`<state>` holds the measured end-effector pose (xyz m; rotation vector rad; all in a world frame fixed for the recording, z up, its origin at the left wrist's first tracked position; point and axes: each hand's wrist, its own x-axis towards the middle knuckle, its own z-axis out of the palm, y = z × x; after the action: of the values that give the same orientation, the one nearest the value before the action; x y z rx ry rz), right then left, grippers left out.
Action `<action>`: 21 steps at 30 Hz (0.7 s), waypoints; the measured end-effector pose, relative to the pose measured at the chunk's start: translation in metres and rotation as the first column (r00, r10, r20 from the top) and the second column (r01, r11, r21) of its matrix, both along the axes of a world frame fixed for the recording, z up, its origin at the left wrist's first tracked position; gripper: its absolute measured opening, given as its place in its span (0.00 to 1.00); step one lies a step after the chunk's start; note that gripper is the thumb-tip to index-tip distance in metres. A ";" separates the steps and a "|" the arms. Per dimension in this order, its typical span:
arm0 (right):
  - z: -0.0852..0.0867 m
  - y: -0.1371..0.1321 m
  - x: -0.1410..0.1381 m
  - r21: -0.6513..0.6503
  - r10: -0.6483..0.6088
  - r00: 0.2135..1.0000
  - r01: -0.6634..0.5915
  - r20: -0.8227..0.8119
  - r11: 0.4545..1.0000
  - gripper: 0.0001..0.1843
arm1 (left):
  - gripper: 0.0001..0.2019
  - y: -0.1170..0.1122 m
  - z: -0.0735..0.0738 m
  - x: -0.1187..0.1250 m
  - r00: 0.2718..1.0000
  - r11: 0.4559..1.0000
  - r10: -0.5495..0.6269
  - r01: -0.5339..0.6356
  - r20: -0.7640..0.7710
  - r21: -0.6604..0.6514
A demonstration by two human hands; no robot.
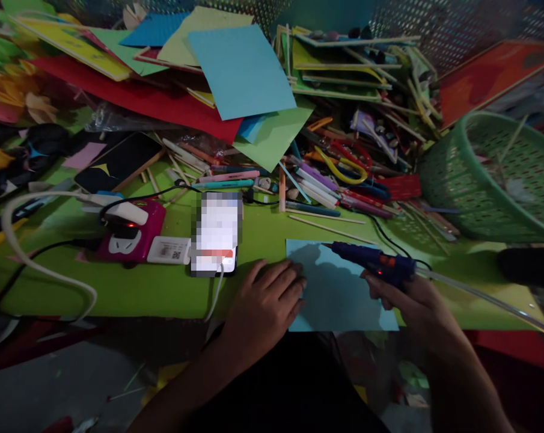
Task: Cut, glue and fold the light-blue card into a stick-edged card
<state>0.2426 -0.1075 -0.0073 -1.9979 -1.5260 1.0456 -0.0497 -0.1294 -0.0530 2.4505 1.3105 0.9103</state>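
Observation:
My left hand (265,304) lies flat with its fingers stretched out, pressing on the left edge of a light blue paper sheet (339,288) on the green table (140,282). My right hand (409,300) is wrapped round the handle of a blue hot glue gun (373,261). The gun's nozzle points left, just above the top edge of the blue sheet. A clear glue stick (479,294) sticks out of the gun's back toward the right.
A phone (216,233) on a cable lies left of the sheet, beside a pink power strip (130,234) with plugs and cords. Behind are pens, sticks and scissors (344,174), stacked coloured paper (242,69) and a green basket (497,174) at right.

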 end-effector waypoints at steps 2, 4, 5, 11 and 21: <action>-0.001 0.001 -0.001 0.000 0.015 0.999 -0.015 0.029 1.000 0.30 | 0.10 0.000 0.001 0.000 1.000 1.000 -0.001 0.001 -0.004 0.003; -0.002 0.001 -0.001 -0.003 0.033 0.998 -0.033 0.045 0.999 0.31 | 0.10 0.001 0.002 0.000 1.000 1.000 -0.003 0.003 -0.006 0.004; -0.002 0.002 0.000 -0.005 0.047 0.998 -0.047 0.049 0.999 0.31 | 0.10 0.001 0.002 0.000 1.000 1.000 -0.003 0.003 -0.007 0.004; -0.005 0.000 0.007 0.003 0.068 0.995 -0.068 0.070 0.998 0.30 | 0.11 0.000 0.002 0.000 1.000 1.000 0.000 0.000 -0.014 0.004; 0.000 0.001 -0.002 0.008 0.000 1.000 0.000 -0.001 1.000 0.26 | 0.11 0.001 0.002 -0.001 1.000 0.999 -0.013 0.013 -0.003 -0.038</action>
<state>0.2404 -0.1065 -0.0072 -1.9913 -1.5271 1.0390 -0.0510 -0.1288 -0.0511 2.4299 1.2995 0.8711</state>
